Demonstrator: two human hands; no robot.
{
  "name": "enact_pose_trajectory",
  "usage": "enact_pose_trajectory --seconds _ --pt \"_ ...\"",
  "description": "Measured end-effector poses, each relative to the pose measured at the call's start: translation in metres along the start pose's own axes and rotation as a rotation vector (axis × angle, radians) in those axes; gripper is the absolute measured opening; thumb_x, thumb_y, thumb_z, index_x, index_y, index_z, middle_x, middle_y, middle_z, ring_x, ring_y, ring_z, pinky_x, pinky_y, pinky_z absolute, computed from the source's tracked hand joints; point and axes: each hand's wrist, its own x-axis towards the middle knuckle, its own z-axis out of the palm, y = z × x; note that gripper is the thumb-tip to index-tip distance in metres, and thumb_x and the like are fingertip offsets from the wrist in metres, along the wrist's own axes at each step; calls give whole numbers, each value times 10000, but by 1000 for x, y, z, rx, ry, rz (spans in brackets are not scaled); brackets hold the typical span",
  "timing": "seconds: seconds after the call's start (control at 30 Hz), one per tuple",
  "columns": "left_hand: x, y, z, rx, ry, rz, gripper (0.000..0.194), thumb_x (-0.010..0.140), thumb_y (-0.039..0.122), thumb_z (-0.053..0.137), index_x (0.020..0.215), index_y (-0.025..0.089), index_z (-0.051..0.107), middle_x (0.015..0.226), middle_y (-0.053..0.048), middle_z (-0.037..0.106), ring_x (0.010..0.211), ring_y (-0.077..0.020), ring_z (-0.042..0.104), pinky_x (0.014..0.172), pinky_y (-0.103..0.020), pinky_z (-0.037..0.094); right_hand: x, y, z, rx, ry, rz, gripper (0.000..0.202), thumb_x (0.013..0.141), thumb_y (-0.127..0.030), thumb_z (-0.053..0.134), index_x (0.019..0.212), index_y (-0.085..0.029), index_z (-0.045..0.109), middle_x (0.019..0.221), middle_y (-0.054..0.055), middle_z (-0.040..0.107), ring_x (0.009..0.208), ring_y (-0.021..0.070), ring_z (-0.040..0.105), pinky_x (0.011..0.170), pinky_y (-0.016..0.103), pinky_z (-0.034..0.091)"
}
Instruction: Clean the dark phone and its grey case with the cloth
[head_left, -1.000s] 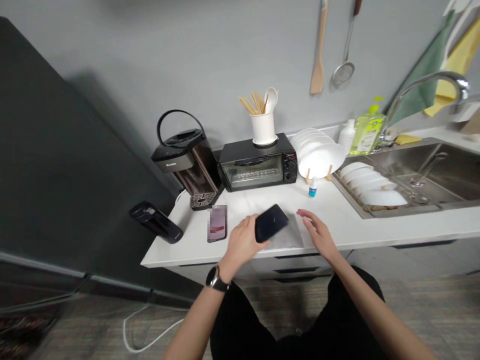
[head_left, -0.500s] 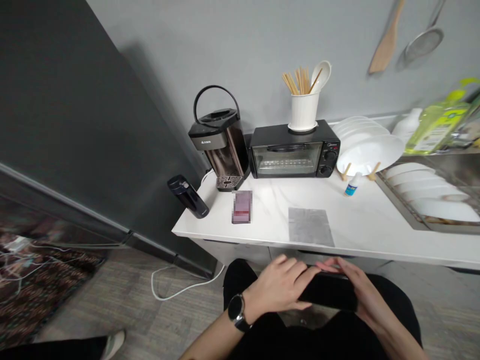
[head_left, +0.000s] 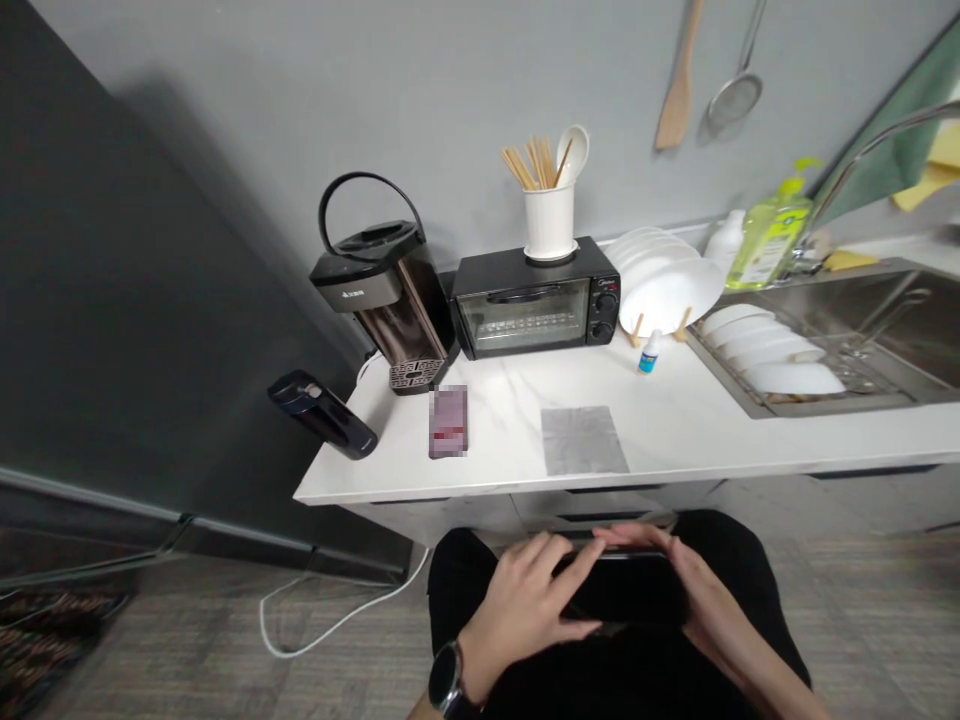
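Observation:
A black smartphone [head_left: 630, 590] lies sideways between my two hands over my lap, its dark face turned up. My left hand [head_left: 525, 595], with a watch on its wrist, grips the phone's left end. Around its right end and far edge my right hand [head_left: 701, 580] is closed. On the white counter [head_left: 502, 390] just beyond the hands is a thin grey square sheet [head_left: 583, 440]. To its left lies a flat purple-pink item [head_left: 448, 425], blurred by pixels. A small white bottle with a blue label [head_left: 649, 353] stands behind the sheet to the right.
A dark tumbler [head_left: 322, 415] stands near the counter's left end, beside a water dispenser [head_left: 386, 300]. A toaster oven [head_left: 536, 305] carries a white utensil holder [head_left: 550, 220]. Racked plates [head_left: 667, 290] and a sink [head_left: 900, 330] are rightward; a white cable [head_left: 330, 635] trails on the floor.
My view has turned right, so the counter items sit further left and more of the sink shows. A foot at the lower left has left the picture. Both hands still hold the smartphone.

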Motion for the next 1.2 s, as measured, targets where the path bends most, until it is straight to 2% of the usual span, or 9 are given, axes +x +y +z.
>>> enact_pose_trajectory --seconds 0.1,0.2,0.33,0.47,0.73,0.83,0.9,1.03,1.2 --pt "-19 11 13 -110 87 -191 975 832 669 776 1633 307 354 1098 -71 697 959 -255 703 806 -347 596 -16 20 3 43 15 -16 528 928 -661 631 1384 -403 691 1476 66 663 1367 342 620 1150 531 486" --pt "-30 26 24 -248 148 -287 1120 712 675 852 1645 344 327 1167 -74 701 1014 -277 727 860 -366 623 -26 30 -1 -14 68 -61 539 908 -643 666 1387 -398 697 1477 74 658 1375 359 612 1188 545 436" --pt "-31 40 30 -338 170 -341 1154 636 657 892 1620 359 369 1267 -91 699 1102 -317 727 941 -412 626 -30 25 -10 -127 101 -137 537 886 -645 690 1352 -381 727 1465 85 660 1394 386 588 1229 576 360" --pt "-26 41 31 -395 148 -329 1085 660 629 888 1593 369 399 1266 -85 708 1103 -319 729 948 -435 625 -29 16 -14 -151 100 -146 538 871 -651 701 1337 -386 735 1435 84 679 1357 402 617 1194 597 414" --pt "2 33 9 -510 122 -341 1000 655 516 906 1523 317 452 1319 -80 691 1134 -306 709 979 -444 621 1 7 -2 -66 105 -101 603 823 -734 701 1247 -314 793 1253 112 782 1229 398 704 1069 531 562" --pt "19 30 -3 -501 195 -451 955 729 439 873 1549 302 403 1389 -92 664 1220 -317 680 1042 -470 599 26 -7 7 -52 93 -146 686 812 -860 594 1148 -304 814 1165 108 810 1228 407 699 1047 544 571" --pt "29 27 -7 -485 237 -508 958 746 394 863 1564 308 372 1425 -89 646 1262 -325 664 1066 -488 589 40 -21 13 -41 28 -201 730 834 -891 521 1203 -316 779 1266 102 777 1300 392 657 1082 542 546" --pt "44 25 -4 -474 233 -505 951 749 350 834 1566 274 352 1471 -118 615 1309 -354 639 1071 -517 585 55 -49 30 -23 -128 -262 658 933 -735 531 1447 -327 576 1460 89 656 1369 346 604 1135 541 494" --pt "54 28 0 -595 239 -496 934 702 302 844 1516 245 389 1454 -127 628 1288 -350 654 1064 -504 583 54 -65 55 167 -120 -339 375 904 -553 603 1193 -314 601 1155 65 658 1229 318 650 1028 463 548"
